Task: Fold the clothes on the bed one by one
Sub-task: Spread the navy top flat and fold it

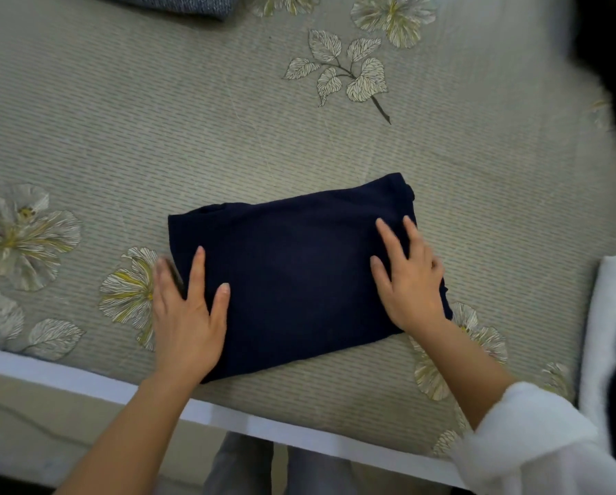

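A dark navy garment (292,266) lies folded into a compact rectangle on the bed, near its front edge. My left hand (188,316) rests flat on the garment's near left corner, fingers spread and straight, with some fingers over the edge onto the bed cover. At the right end my right hand (410,276) presses on the garment with straight, spread fingers. Neither hand grips the cloth.
The bed (156,137) has a grey-green cover with printed flowers and a white front edge (263,426). A white folded cloth (609,316) lies at the right. A grey-blue textile (178,3) sits at the far edge, and a dark shape (609,58) fills the top right corner.
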